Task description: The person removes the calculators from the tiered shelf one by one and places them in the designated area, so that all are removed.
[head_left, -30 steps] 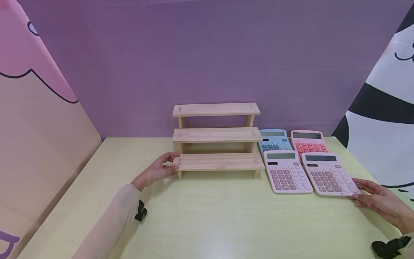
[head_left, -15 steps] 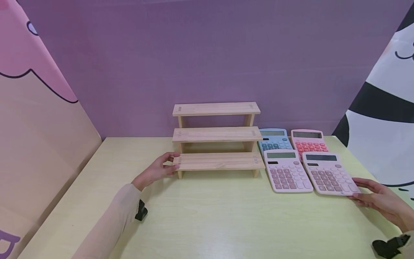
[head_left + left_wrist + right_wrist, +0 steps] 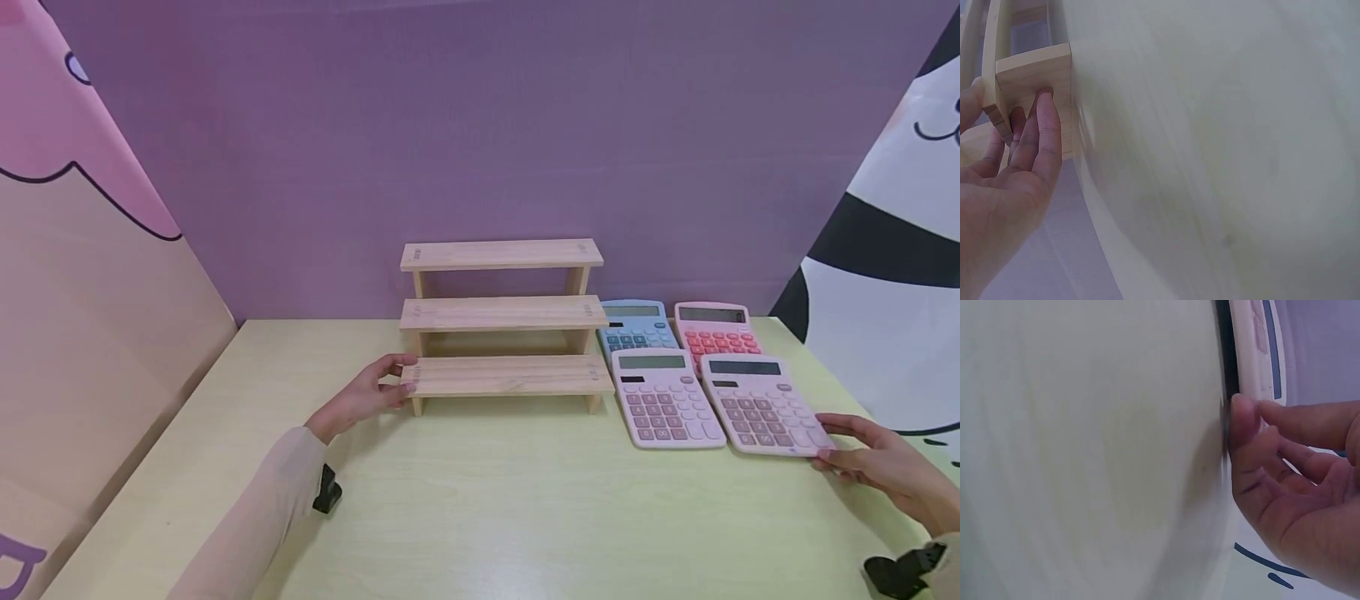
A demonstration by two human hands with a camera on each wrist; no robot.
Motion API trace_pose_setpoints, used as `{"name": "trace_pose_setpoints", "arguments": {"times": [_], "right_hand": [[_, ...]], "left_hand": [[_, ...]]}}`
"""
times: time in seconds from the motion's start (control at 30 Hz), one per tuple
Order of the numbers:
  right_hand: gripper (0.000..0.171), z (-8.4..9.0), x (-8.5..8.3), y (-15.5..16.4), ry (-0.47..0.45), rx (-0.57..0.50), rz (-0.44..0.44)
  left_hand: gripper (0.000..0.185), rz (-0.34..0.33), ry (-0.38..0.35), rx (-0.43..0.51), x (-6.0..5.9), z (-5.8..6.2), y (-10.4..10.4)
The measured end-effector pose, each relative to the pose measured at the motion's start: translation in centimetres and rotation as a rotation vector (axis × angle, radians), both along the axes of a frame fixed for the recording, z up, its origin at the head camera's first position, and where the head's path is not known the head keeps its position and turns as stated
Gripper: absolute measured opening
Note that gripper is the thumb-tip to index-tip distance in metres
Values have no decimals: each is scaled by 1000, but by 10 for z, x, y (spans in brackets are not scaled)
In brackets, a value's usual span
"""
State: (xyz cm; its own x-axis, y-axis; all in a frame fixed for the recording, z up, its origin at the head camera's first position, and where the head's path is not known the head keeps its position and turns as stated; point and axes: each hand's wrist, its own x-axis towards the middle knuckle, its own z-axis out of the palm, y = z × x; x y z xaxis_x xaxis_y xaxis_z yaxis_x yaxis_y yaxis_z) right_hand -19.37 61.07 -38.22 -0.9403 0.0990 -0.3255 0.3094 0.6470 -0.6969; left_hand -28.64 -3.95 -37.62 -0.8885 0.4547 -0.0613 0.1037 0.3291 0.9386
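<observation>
A three-step wooden display stand (image 3: 504, 313) stands against the purple wall. My left hand (image 3: 363, 400) holds the left end of its lowest step. In the left wrist view, the thumb lies on the board (image 3: 997, 125) and the fingers reach beneath it against the side leg (image 3: 1038, 81). My right hand (image 3: 888, 467) pinches the lower right corner of a pale pink calculator (image 3: 765, 408). The right wrist view shows my right hand (image 3: 1297, 481) at the corner of the calculator (image 3: 1249, 350), close over the table.
A second pale pink calculator (image 3: 667, 404) lies beside the held one. Behind them are a blue calculator (image 3: 637, 325) and a pink one with red keys (image 3: 716, 329), both partly covered. The pale wooden table (image 3: 510, 517) meets printed side panels left and right.
</observation>
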Motion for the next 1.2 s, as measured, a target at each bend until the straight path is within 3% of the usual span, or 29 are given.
{"name": "trace_pose_setpoints", "arguments": {"times": [0.83, 1.2], "right_hand": [[65, 7, 2, 3, -44, -55, -59], [65, 6, 1, 1, -41, -39, -50]], "left_hand": [[48, -26, 24, 12, 1, -1, 1], [47, -36, 55, -89, 0, 3, -2]]}}
